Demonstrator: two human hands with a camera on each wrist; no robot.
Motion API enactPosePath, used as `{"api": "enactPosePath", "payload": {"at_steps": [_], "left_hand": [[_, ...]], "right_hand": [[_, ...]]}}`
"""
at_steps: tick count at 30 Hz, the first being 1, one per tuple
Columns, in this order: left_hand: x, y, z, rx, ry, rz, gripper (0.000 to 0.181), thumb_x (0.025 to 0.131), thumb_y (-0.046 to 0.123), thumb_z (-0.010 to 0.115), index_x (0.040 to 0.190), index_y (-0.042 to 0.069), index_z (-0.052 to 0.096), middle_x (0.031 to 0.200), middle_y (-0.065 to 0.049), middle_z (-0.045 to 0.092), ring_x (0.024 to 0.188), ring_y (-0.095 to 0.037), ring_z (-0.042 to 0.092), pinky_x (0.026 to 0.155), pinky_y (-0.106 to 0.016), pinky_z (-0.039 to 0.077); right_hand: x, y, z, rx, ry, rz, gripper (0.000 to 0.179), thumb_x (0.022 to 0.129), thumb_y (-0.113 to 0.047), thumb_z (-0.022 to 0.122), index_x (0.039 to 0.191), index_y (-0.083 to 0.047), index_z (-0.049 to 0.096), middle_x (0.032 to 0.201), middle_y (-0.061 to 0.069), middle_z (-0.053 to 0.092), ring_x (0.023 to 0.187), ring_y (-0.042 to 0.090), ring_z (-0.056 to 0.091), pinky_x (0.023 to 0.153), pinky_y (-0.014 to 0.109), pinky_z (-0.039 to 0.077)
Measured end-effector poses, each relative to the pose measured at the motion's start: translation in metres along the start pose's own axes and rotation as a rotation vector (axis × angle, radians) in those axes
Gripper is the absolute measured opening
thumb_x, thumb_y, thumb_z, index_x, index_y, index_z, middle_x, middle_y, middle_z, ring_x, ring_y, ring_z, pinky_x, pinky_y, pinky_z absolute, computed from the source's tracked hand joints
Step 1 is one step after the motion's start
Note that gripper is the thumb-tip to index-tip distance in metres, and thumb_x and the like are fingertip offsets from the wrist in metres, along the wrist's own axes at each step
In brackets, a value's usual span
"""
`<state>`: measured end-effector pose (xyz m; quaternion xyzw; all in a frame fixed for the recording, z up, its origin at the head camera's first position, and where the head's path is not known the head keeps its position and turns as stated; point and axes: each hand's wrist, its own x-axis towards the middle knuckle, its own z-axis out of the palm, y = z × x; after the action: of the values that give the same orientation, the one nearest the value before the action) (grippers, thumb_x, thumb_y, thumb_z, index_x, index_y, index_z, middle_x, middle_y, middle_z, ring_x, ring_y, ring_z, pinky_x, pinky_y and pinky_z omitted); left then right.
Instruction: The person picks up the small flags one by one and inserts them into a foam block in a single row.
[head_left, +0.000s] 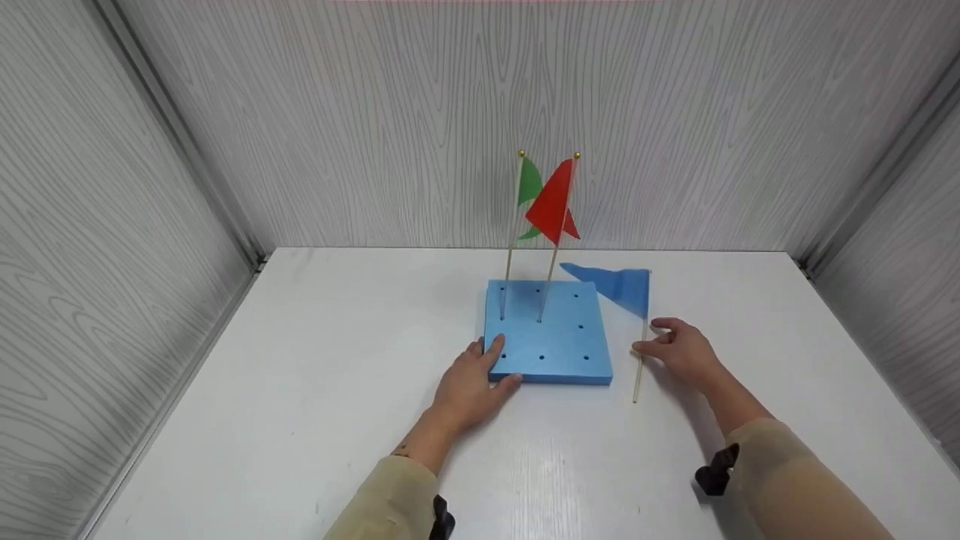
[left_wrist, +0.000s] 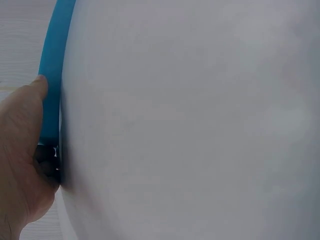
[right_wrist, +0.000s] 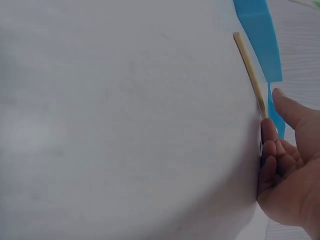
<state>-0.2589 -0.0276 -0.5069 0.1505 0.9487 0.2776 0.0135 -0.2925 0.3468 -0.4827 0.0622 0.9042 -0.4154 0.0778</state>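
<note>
A blue square board (head_left: 559,330) with several small holes lies on the table. My left hand (head_left: 466,390) rests at its near left corner, one finger over the top and the thumb along the front edge. A green flag (head_left: 529,181) and a red flag (head_left: 551,201) stand in the board on thin sticks tipped with gold beads. To the right, a blue flag (head_left: 626,287) lies on the table, its wooden stick (right_wrist: 248,70) pointing toward me. My right hand (head_left: 684,349) is at this stick, fingertips beside it, thumb apart from them over the stick.
The white table (head_left: 360,315) ends at a pale wood-grain back wall (head_left: 390,127). Similar walls stand at left and right. Dark wrist mounts (head_left: 718,470) sit on both sleeves.
</note>
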Motion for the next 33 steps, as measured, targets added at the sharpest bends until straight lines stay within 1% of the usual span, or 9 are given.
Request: {"api": "enactPosePath", "payload": {"at_steps": [2, 6, 12, 15, 18, 23, 27, 33], "left_hand": [[0.0, 0.001, 0.0, 0.0, -0.001, -0.005, 0.078, 0.105, 0.061, 0.055, 0.168, 0.02, 0.034, 0.169, -0.022, 0.034, 0.157, -0.04, 0.03, 0.124, -0.055, 0.031], [0.0, 0.001, 0.0, -0.005, 0.003, -0.006, 0.078, 0.105, 0.06, 0.056, 0.168, 0.02, 0.034, 0.169, -0.021, 0.033, 0.157, -0.04, 0.03, 0.124, -0.055, 0.031], [0.0, -0.001, 0.0, -0.011, 0.005, 0.009, 0.079, 0.105, 0.06, 0.055, 0.168, 0.019, 0.034, 0.169, -0.022, 0.034, 0.157, -0.04, 0.03, 0.124, -0.055, 0.031], [0.0, -0.001, 0.001, -0.012, 0.003, 0.016, 0.079, 0.105, 0.061, 0.055, 0.168, 0.018, 0.034, 0.168, -0.023, 0.034, 0.156, -0.041, 0.031, 0.124, -0.055, 0.031], [0.001, -0.001, 0.002, -0.013, 0.006, 0.02, 0.079, 0.105, 0.06, 0.055, 0.168, 0.018, 0.034, 0.168, -0.024, 0.034, 0.156, -0.041, 0.031, 0.123, -0.055, 0.031], [0.001, -0.001, 0.003, -0.01, 0.013, 0.002, 0.078, 0.105, 0.061, 0.055, 0.168, 0.02, 0.034, 0.169, -0.022, 0.034, 0.157, -0.04, 0.03, 0.123, -0.055, 0.032], [0.0, -0.001, 0.004, -0.007, 0.016, -0.001, 0.078, 0.104, 0.06, 0.056, 0.168, 0.02, 0.035, 0.168, -0.021, 0.035, 0.157, -0.04, 0.031, 0.123, -0.055, 0.032], [0.001, -0.002, 0.004, -0.011, 0.019, 0.01, 0.079, 0.104, 0.059, 0.057, 0.167, 0.018, 0.036, 0.167, -0.024, 0.036, 0.155, -0.042, 0.032, 0.122, -0.057, 0.033]], "right_hand": [[0.0, -0.002, 0.002, -0.002, 0.011, 0.016, 0.082, 0.1, -0.04, 0.075, 0.161, 0.001, 0.038, 0.139, 0.027, 0.058, 0.123, 0.039, 0.056, 0.111, 0.053, 0.046], [0.001, -0.002, 0.002, -0.002, 0.021, 0.033, 0.081, 0.1, -0.037, 0.076, 0.16, 0.001, 0.038, 0.139, 0.027, 0.057, 0.123, 0.039, 0.055, 0.113, 0.053, 0.046], [0.003, 0.001, 0.002, 0.004, 0.025, 0.029, 0.079, 0.098, -0.032, 0.079, 0.159, 0.0, 0.04, 0.133, 0.023, 0.061, 0.12, 0.037, 0.057, 0.112, 0.051, 0.047], [0.003, 0.003, 0.002, 0.001, 0.025, 0.02, 0.077, 0.099, -0.03, 0.078, 0.159, 0.0, 0.041, 0.129, 0.021, 0.064, 0.115, 0.035, 0.058, 0.108, 0.048, 0.049], [0.002, 0.005, 0.002, -0.003, 0.024, 0.011, 0.075, 0.099, -0.027, 0.078, 0.158, -0.001, 0.042, 0.122, 0.018, 0.066, 0.11, 0.032, 0.059, 0.101, 0.042, 0.051], [0.0, 0.006, -0.001, -0.002, 0.012, -0.021, 0.068, 0.099, -0.025, 0.077, 0.155, 0.001, 0.046, 0.115, 0.013, 0.069, 0.102, 0.027, 0.061, 0.091, 0.034, 0.052], [0.0, 0.008, -0.003, 0.001, -0.001, -0.034, 0.062, 0.1, -0.022, 0.074, 0.152, 0.002, 0.05, 0.117, 0.014, 0.071, 0.103, 0.026, 0.063, 0.09, 0.033, 0.053], [0.002, 0.008, -0.004, -0.004, 0.005, -0.01, 0.054, 0.101, -0.023, 0.073, 0.147, 0.0, 0.055, 0.121, 0.016, 0.07, 0.106, 0.028, 0.064, 0.091, 0.035, 0.054]]}}
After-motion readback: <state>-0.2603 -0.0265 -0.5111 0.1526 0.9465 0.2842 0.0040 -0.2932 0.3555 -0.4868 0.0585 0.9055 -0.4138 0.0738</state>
